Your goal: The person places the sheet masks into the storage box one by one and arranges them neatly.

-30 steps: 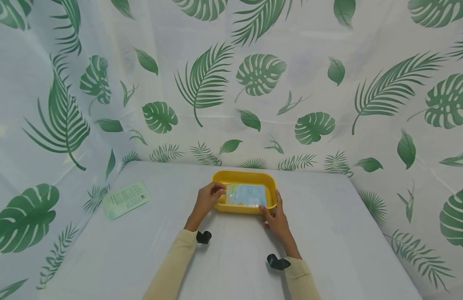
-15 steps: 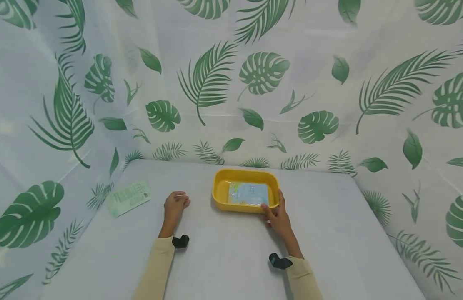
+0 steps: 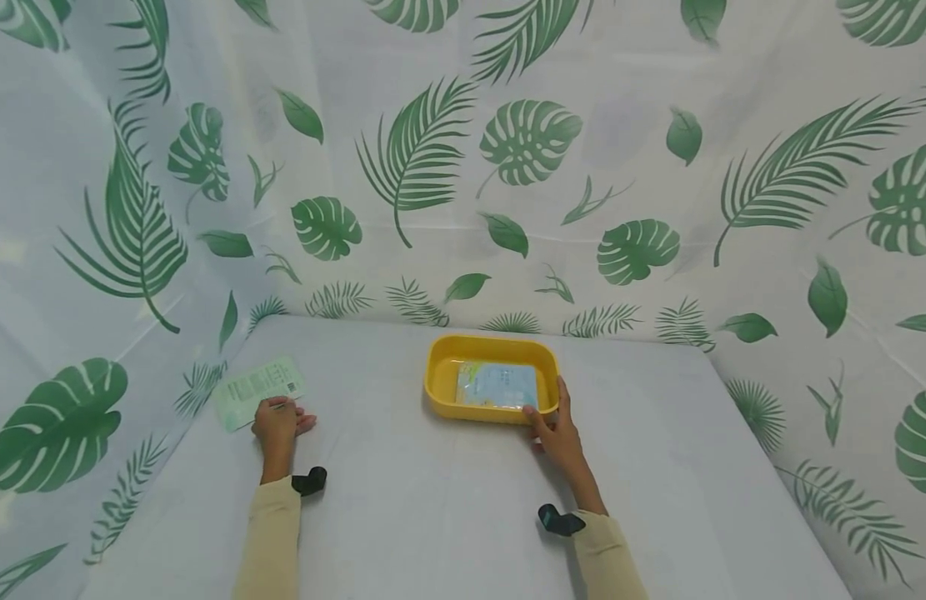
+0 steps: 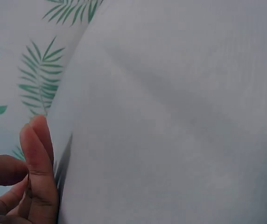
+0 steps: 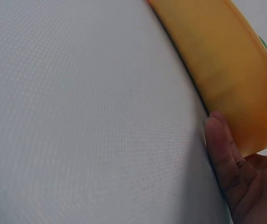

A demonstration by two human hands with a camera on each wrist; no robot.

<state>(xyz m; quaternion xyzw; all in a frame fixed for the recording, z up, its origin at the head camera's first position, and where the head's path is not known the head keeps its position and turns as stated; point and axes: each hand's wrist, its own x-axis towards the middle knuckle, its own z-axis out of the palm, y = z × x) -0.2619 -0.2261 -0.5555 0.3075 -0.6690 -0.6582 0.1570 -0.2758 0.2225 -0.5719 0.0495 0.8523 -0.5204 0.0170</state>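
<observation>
My left hand (image 3: 281, 423) is at the near edge of a pale green printed packet (image 3: 262, 386), which lies flat on the table at the left. Its fingers (image 4: 38, 154) are loosely bent in the left wrist view, and no packet shows plainly between them. At the table's far middle, my right hand (image 3: 558, 433) grips the near right corner of a yellow plastic tray (image 3: 442, 371), thumb at the front rim. Seen from the right wrist, lower fingers (image 5: 220, 140) rest against the tray's outer wall. A light blue flat packet (image 3: 500, 385) lies inside the tray.
A white-covered table (image 3: 432, 500) extends in front of me and between both hands. Behind it and along both sides hangs a white cloth (image 3: 538, 242) printed with green leaves, meeting the table's far edge just beyond the tray.
My left hand has left the blue packet in the tray and moved left across the table to the green packet. The right hand has stayed at the tray's corner.
</observation>
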